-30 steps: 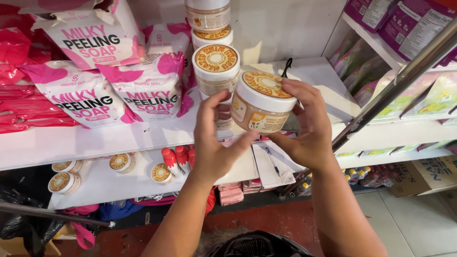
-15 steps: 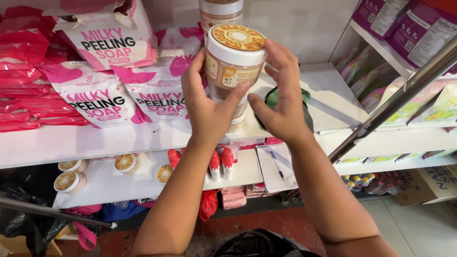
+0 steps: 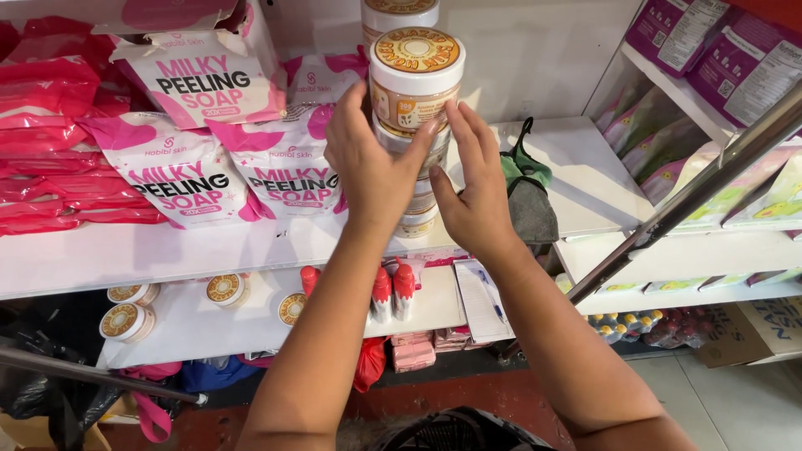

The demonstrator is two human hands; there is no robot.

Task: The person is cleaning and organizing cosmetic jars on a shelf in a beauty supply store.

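Observation:
A white cream jar with a gold patterned lid (image 3: 415,77) sits on top of a stack of like jars (image 3: 418,215) on a white shelf (image 3: 150,255). My left hand (image 3: 368,163) wraps around the top jar from the left, thumb in front. My right hand (image 3: 474,190) is on the right side, its fingers spread and their tips touching the jar's lower edge and the jar beneath it. A second stack of jars (image 3: 399,12) rises just behind.
Pink-and-white soap pouches (image 3: 180,179) and red packets (image 3: 42,167) fill the shelf's left. A green and grey cloth item (image 3: 528,200) lies right of the stack. Below are more jars (image 3: 125,321) and red tubes (image 3: 393,292). A slanted metal bar (image 3: 693,192) crosses at right.
Both hands carried the jar up and back from in front of the shelf onto the top of the stack. My right hand's fingers have loosened and spread.

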